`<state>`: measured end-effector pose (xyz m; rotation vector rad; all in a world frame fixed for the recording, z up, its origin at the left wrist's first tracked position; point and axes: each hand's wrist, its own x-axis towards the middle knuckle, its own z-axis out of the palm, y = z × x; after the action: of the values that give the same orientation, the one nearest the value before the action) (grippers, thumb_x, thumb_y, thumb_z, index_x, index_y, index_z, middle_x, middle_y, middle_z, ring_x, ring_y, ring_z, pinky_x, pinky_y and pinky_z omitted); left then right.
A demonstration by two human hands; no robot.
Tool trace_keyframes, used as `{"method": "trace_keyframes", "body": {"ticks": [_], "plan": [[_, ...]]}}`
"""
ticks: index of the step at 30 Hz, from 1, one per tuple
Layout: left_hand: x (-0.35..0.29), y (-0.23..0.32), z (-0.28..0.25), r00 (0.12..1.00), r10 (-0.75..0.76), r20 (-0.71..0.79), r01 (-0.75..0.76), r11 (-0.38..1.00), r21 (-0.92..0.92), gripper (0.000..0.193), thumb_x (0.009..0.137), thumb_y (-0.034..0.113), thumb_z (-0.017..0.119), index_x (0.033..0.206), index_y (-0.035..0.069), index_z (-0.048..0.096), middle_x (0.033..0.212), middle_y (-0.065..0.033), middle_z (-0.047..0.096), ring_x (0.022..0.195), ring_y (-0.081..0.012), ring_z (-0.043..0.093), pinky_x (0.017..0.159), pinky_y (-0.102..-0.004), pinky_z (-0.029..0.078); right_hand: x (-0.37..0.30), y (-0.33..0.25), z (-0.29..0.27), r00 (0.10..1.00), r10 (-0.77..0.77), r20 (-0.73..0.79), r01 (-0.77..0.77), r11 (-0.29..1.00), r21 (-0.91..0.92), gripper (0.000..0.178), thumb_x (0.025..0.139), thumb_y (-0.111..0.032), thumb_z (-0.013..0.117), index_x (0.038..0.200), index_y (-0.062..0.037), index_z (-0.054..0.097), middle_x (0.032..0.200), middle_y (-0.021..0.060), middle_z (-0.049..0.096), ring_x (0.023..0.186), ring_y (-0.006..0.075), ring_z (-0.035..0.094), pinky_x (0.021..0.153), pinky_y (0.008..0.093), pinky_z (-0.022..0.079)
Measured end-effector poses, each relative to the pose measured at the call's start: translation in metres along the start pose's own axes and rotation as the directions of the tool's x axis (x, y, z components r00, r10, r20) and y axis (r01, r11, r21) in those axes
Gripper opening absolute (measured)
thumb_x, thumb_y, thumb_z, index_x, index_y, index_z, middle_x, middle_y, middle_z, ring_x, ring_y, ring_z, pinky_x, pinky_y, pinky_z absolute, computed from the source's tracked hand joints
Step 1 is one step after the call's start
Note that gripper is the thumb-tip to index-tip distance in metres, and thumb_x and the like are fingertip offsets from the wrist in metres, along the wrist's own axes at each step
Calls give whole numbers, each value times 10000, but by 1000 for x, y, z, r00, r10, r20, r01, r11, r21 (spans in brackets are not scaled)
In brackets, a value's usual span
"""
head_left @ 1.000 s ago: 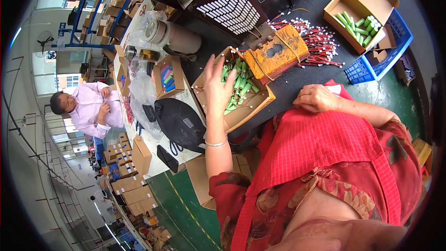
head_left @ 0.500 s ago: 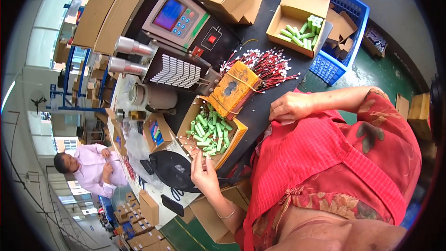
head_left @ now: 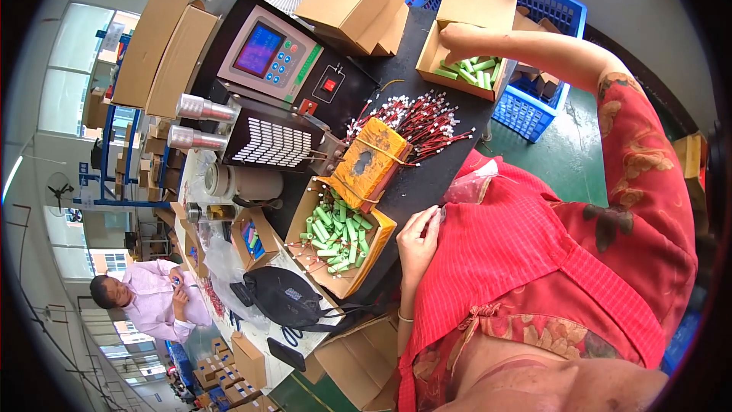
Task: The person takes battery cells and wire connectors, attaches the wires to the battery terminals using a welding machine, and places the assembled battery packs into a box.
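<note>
My left hand [head_left: 418, 243] is at the front edge of my red apron [head_left: 503, 236], its fingertips pressed together. What they hold, if anything, is too small to make out. My right hand [head_left: 460, 43] reaches over the open cardboard box [head_left: 480, 0] at the far right of the bench; its fingers point down and are partly hidden. Green cylindrical battery cells [head_left: 476, 70] lie in that box. Nearer my left hand, a second open carton [head_left: 345, 285] holds several green cells with wire leads [head_left: 335, 233]. A yellow, taped block [head_left: 371, 154] with a band round it rests at that carton's far edge.
Red-and-white wire leads with connectors [head_left: 427, 126] are heaped behind the block. A black machine with a screen [head_left: 259, 49] stands at the back left. A black bag [head_left: 286, 297] and a phone [head_left: 287, 353] lie left. A blue crate [head_left: 526, 118] is beyond the right edge.
My left hand has moved from the carton of wired cells rightward to my apron front. My right hand has left the apron and reached out to the far cardboard box.
</note>
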<state>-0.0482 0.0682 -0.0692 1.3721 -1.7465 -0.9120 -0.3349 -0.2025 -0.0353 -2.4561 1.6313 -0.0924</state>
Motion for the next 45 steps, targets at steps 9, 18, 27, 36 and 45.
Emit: {"method": "trace_keyframes", "body": {"ticks": [9, 18, 27, 36, 45], "plan": [[-32, -28, 14, 944, -325, 51, 317, 861, -397, 175, 845, 45, 560, 989, -37, 613, 882, -85, 631, 759, -110, 597, 687, -223, 476, 37, 11, 28, 985, -69, 157, 70, 998, 1, 225, 503, -111, 668, 707, -15, 666, 677, 159, 625, 672, 302, 617, 600, 357, 490], [44, 33, 25, 933, -65, 354, 348, 409, -843, 517, 840, -12, 533, 1304, 16, 308, 1142, -130, 513, 1013, -188, 544, 865, -288, 451, -92, -93, -28, 844, -422, 331, -82, 508, 857, 230, 737, -96, 667, 937, -22, 581, 788, 27, 618, 713, 79, 562, 635, 236, 472], [41, 12, 59, 727, -176, 663, 662, 433, -612, 257, 897, 104, 481, 1148, 48, 457, 948, -74, 579, 814, -108, 534, 687, -212, 417, -45, 4, -9, 821, -544, -170, 551, 835, -12, 109, 705, -37, 573, 797, -61, 626, 799, 85, 575, 798, 265, 570, 673, 360, 484], [50, 12, 57, 748, -222, 625, 650, 436, -622, 267, 900, 136, 488, 1151, 49, 458, 924, -48, 571, 826, -96, 520, 722, -215, 410, 4, 39, 16, 705, -679, 204, 706, 645, -294, 71, 688, -92, 595, 745, -94, 638, 805, 86, 592, 818, 264, 582, 687, 365, 476], [49, 5, 56, 757, -267, 596, 654, 319, -686, 281, 899, 118, 478, 1165, 36, 440, 913, -58, 563, 838, -109, 519, 719, -222, 407, 18, 14, 11, 935, -232, 270, 153, 946, 285, 250, 679, -248, 634, 673, 2, 643, 599, 154, 590, 560, 293, 580, 545, 387, 455]]}}
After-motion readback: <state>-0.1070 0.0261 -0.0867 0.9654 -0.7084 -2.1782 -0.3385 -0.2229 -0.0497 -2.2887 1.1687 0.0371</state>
